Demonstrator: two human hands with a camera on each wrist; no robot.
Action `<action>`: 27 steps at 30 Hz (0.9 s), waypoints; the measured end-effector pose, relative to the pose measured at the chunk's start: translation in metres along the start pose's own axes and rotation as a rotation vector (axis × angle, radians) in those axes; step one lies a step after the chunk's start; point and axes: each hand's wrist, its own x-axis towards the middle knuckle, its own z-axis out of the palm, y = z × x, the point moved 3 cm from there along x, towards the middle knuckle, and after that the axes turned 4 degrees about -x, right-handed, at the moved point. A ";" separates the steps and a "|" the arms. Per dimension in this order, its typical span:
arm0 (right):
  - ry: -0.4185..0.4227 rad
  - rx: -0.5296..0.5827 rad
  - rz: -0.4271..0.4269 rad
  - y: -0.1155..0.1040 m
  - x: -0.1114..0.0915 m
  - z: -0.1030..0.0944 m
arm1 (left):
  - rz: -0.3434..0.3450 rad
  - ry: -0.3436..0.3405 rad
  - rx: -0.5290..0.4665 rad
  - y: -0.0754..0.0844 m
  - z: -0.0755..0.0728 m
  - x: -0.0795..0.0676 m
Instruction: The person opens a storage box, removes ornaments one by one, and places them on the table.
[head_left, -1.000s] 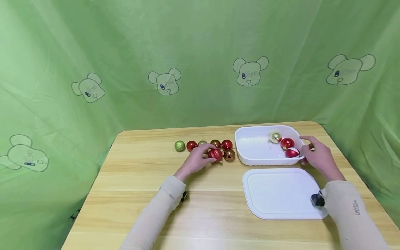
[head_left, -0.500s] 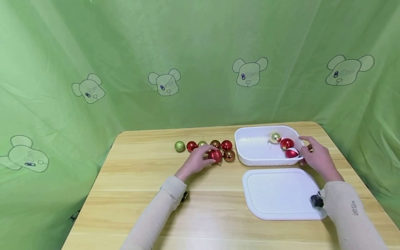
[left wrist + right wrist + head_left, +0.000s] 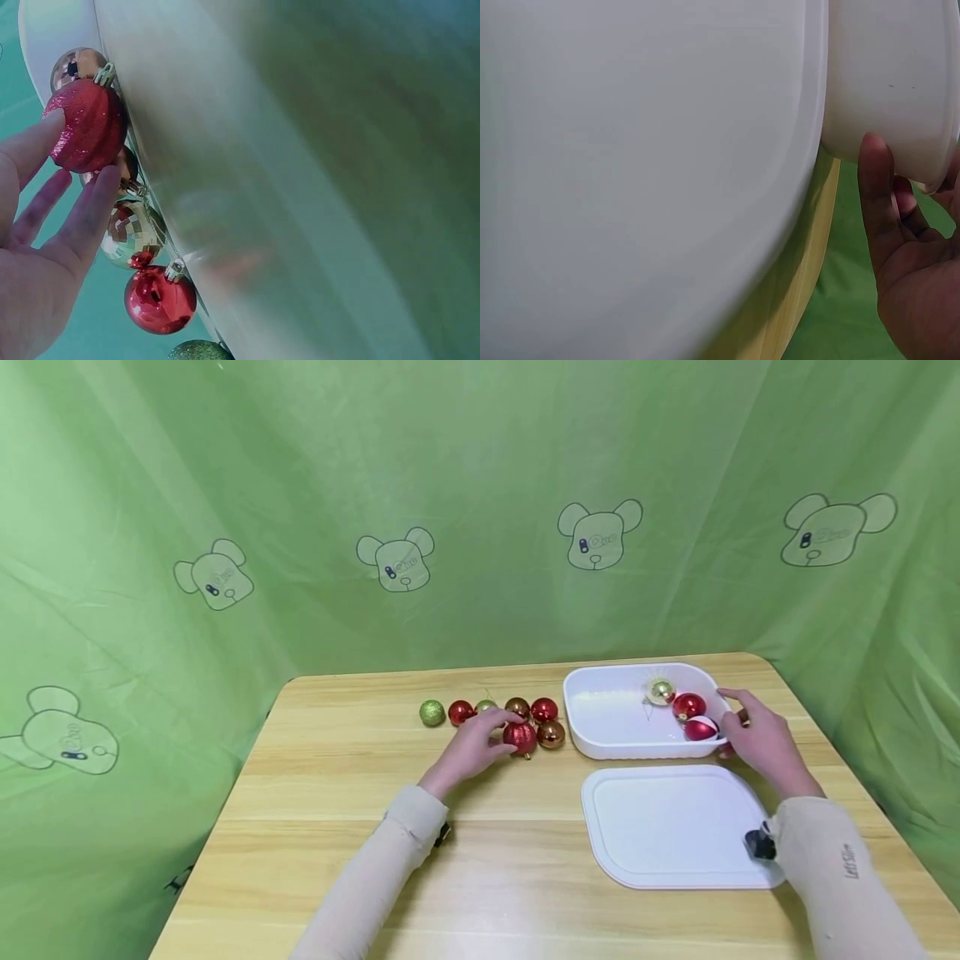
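Note:
In the head view my left hand (image 3: 474, 747) has thumb and fingers curved about a red glitter Christmas ball (image 3: 521, 738), which sits on the table in front of a row of other balls. The left wrist view shows the thumb against the ball's ridged side and the fingertips at its lower edge; its cap (image 3: 105, 75) points away. At the right, my right hand (image 3: 765, 743) holds the right end of a white plastic container (image 3: 615, 748). Its thumb (image 3: 876, 161) lies against the outer wall. Inside sit a gold ball (image 3: 662, 692), a red ball (image 3: 688, 705) and a red-and-white ball (image 3: 701, 727).
Beside the left hand lie a green glitter ball (image 3: 432, 712), red balls (image 3: 461, 712) and brown balls (image 3: 551, 734). A white lid (image 3: 678, 827) rests in front of the container, under the right wrist. A green curtain (image 3: 480, 443) hangs behind the wooden table (image 3: 330, 760).
The red glitter ball has shifted slightly right and toward me, its cap turning to the front, with the left hand around it. The right hand stays at the container's end.

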 end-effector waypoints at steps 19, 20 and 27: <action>-0.017 0.009 0.009 0.000 -0.001 0.000 | 0.115 0.065 0.107 0.035 -0.003 0.014; -0.019 0.010 0.011 0.000 -0.001 0.000 | 0.126 0.063 0.115 0.040 0.000 0.017; -0.027 0.014 0.011 0.000 0.000 0.001 | 0.197 0.029 0.132 0.069 0.027 0.039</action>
